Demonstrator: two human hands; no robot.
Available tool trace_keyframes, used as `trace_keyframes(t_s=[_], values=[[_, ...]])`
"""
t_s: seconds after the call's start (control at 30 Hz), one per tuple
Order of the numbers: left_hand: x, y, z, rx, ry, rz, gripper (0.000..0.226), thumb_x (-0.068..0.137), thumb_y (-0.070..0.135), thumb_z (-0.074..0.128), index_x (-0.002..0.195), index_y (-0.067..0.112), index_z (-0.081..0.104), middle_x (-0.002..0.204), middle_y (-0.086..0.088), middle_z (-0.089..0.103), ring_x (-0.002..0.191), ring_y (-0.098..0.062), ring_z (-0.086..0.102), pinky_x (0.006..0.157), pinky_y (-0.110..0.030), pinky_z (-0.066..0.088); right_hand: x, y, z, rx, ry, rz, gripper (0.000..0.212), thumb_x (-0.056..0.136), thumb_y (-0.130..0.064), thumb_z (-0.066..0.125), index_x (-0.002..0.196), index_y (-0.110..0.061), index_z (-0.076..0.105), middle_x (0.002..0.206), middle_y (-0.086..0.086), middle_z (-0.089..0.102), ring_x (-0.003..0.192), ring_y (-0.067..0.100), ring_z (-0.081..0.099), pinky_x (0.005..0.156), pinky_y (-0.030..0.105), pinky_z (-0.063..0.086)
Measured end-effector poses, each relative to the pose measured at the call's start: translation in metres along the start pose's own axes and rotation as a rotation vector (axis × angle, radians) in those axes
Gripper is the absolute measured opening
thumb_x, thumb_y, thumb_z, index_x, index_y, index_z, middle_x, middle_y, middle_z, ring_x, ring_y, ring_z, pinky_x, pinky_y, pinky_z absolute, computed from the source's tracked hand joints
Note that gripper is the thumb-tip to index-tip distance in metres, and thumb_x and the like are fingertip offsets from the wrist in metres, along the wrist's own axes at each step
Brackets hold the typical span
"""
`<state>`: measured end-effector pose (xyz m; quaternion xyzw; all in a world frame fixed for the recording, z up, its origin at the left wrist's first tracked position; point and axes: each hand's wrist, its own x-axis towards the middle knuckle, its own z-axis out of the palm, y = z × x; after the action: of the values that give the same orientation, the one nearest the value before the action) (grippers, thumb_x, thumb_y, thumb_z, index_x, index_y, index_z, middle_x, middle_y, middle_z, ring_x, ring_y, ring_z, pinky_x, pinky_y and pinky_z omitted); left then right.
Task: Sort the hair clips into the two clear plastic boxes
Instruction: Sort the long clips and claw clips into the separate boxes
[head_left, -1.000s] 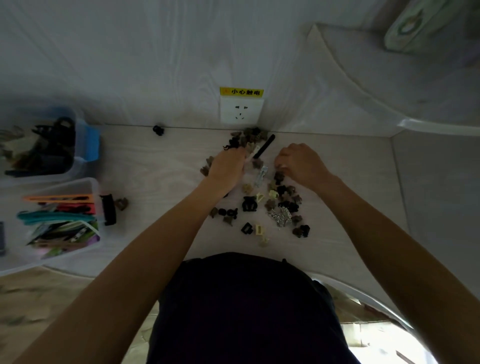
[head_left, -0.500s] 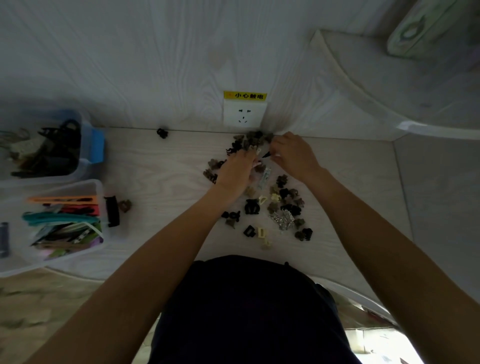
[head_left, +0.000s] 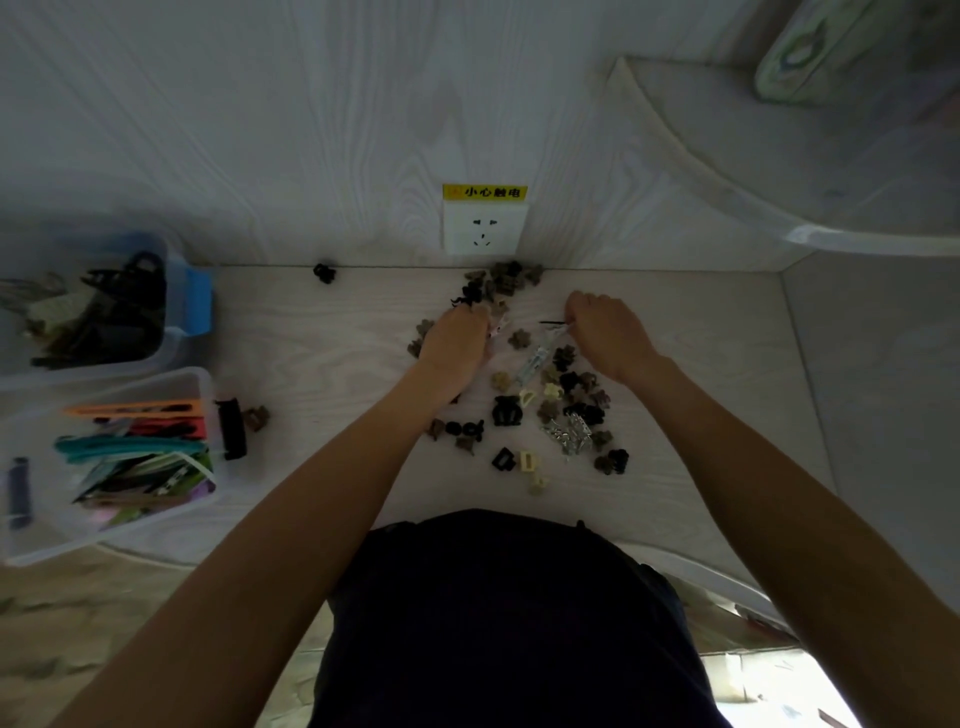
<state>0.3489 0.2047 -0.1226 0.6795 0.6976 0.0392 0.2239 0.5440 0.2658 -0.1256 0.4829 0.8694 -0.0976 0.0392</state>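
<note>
On the pale tabletop, centre and far toward the wall: a loose heap of small claw clips (head_left: 563, 395), black, brown and cream, with a silver cluster (head_left: 569, 434) at its near right and a second small clump (head_left: 501, 280) hard against the wall under the socket (head_left: 484, 227). Left hand (head_left: 454, 345): knuckles up, fingers curled down into the far-left edge of the heap, a pale clip (head_left: 497, 328) showing at its fingertips; it appears to pinch this, though the grip itself is hidden. Right hand (head_left: 605, 332): fingers curled, pinching a thin black slide clip (head_left: 553, 323) that juts left from its fingertips, just above a long silver clip (head_left: 537, 358) lying on the table. Far left: a clear box with a blue latch (head_left: 195, 301), holding dark claw-type clips. Near left: a second clear box (head_left: 200, 387), holding long flat clips in orange, teal, red and green. Strays: a black clip (head_left: 231, 428) and a brown one (head_left: 256, 418) just beside the near box; a lone black clip (head_left: 324, 273) at the wall. Step in hand, as judged: picking long clips out of the heap, both hands loaded or loading. Much of the heap is unsorted. Next move calls for carrying the slide clip well left across the table to the near box of long clips, and dropping it inside the rim without shedding the rest.
</note>
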Motion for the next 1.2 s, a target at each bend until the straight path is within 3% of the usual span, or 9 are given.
trace_keyframes(t_s=[0.17,0.33,0.5,0.67,0.8,0.9,1.0,1.07,1.2], values=[[-0.006,-0.005,-0.003,0.011,0.001,0.065,0.031,0.091,0.025,0.055,0.115,0.005,0.054,0.11,-0.016,0.061,0.098,-0.03,0.058,0.081,-0.036,0.045,-0.011,-0.007,-0.017,0.316,0.072,-0.165,0.007,0.09,-0.01,0.053,0.095,-0.011,0.058,0.087,0.005,0.064,0.072,0.018,0.052,0.062,0.027,0.033],[-0.01,-0.014,0.002,0.029,0.017,0.121,0.034,0.093,0.027,0.051,0.115,0.002,0.056,0.111,-0.018,0.059,0.102,-0.032,0.056,0.083,-0.038,0.043,-0.01,-0.014,-0.001,0.139,-0.114,-0.292,0.018,0.09,-0.005,0.051,0.107,-0.01,0.056,0.107,0.01,0.061,0.091,0.028,0.054,0.072,0.036,0.038],[-0.013,-0.018,0.007,0.032,0.036,0.183,0.039,0.095,0.032,0.045,0.109,-0.001,0.061,0.105,-0.022,0.057,0.102,-0.035,0.053,0.086,-0.044,0.046,-0.012,-0.026,-0.002,-0.019,-0.162,-0.323,0.033,0.086,-0.012,0.053,0.12,-0.011,0.054,0.12,0.013,0.052,0.102,0.032,0.05,0.076,0.039,0.04],[-0.016,-0.022,0.008,0.047,0.138,0.21,0.032,0.089,0.028,0.051,0.09,0.0,0.067,0.078,-0.019,0.066,0.076,-0.034,0.062,0.062,-0.038,0.055,-0.013,-0.038,-0.005,-0.142,-0.244,-0.338,0.04,0.088,-0.031,0.056,0.121,-0.011,0.049,0.127,0.012,0.045,0.109,0.029,0.046,0.082,0.038,0.037],[-0.022,-0.024,0.006,0.056,0.2,0.28,0.025,0.09,0.023,0.048,0.094,0.007,0.066,0.076,-0.01,0.069,0.066,-0.025,0.065,0.056,-0.027,0.051,-0.015,-0.041,0.004,-0.245,-0.152,-0.33,0.03,0.089,-0.021,0.056,0.113,-0.004,0.055,0.114,0.018,0.058,0.096,0.032,0.056,0.078,0.039,0.04],[-0.029,-0.022,0.002,-0.043,0.266,0.313,0.022,0.093,0.014,0.048,0.109,0.003,0.06,0.089,-0.014,0.068,0.07,-0.027,0.064,0.061,-0.027,0.046,-0.023,-0.041,0.005,-0.254,-0.016,-0.296,0.024,0.077,-0.007,0.066,0.1,-0.006,0.061,0.089,0.014,0.067,0.075,0.029,0.06,0.066,0.035,0.044],[-0.044,-0.022,-0.008,-0.105,0.325,0.331,0.032,0.095,0.019,0.038,0.111,-0.001,0.056,0.081,-0.014,0.065,0.059,-0.022,0.057,0.054,-0.021,0.038,-0.027,-0.043,-0.002,-0.108,0.111,-0.157,0.014,0.089,-0.012,0.053,0.102,-0.008,0.058,0.094,0.012,0.065,0.085,0.03,0.056,0.073,0.038,0.039],[-0.051,-0.022,-0.015,-0.166,0.301,0.24,0.029,0.098,0.02,0.038,0.116,0.002,0.052,0.078,-0.01,0.061,0.057,-0.018,0.049,0.052,-0.025,0.037,-0.027,-0.046,-0.01,0.055,0.155,0.01,0.019,0.098,-0.02,0.039,0.1,-0.007,0.053,0.096,0.012,0.06,0.088,0.031,0.053,0.076,0.039,0.036],[-0.071,-0.039,-0.028,-0.279,0.244,0.002,0.027,0.1,0.027,0.034,0.112,0.006,0.048,0.068,0.0,0.049,0.05,-0.013,0.042,0.048,-0.029,0.031,-0.041,-0.071,-0.027,0.325,0.129,0.221,0.028,0.101,-0.028,0.027,0.089,-0.009,0.043,0.076,0.007,0.054,0.064,0.025,0.052,0.067,0.041,0.043]])
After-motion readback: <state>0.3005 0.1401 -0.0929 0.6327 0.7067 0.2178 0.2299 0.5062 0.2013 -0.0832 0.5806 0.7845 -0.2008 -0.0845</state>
